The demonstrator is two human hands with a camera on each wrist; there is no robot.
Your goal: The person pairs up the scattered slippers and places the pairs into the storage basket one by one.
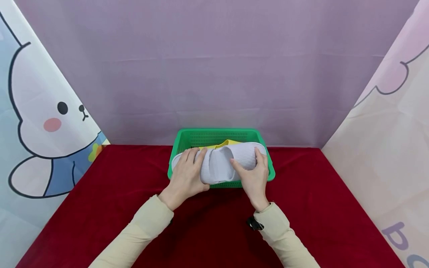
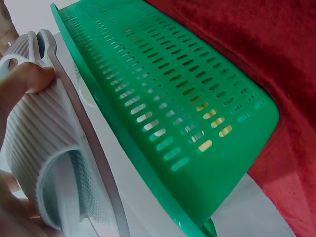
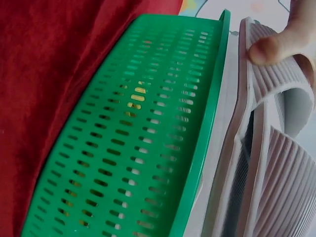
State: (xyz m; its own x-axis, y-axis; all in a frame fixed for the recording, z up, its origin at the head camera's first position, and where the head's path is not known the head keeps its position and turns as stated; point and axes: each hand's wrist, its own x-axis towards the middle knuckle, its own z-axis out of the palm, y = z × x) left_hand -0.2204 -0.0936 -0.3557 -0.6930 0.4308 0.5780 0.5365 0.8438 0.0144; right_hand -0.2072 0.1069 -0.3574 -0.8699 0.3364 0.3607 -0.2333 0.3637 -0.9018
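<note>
A pair of pale, ribbed slide slippers lies end to end across the top of a green plastic basket [image 1: 219, 131]. My left hand [image 1: 187, 176] grips the left slipper [image 1: 205, 170], fingers over its top and thumb at the near side. Around the right slipper [image 1: 247, 156] curl the thumb and fingers of my right hand [image 1: 254, 180]. In the right wrist view the two slippers overlap, held at the basket's rim [image 3: 210, 123]. Behind them, a yellow item [image 1: 228, 143] shows inside the basket; the slippers hide most of its contents.
The basket stands on a red cloth [image 1: 134, 167] near its back edge. A plain purple backdrop [image 1: 214, 67] rises just behind. Printed cartoon panels [image 1: 50, 111] flank the cloth on both sides.
</note>
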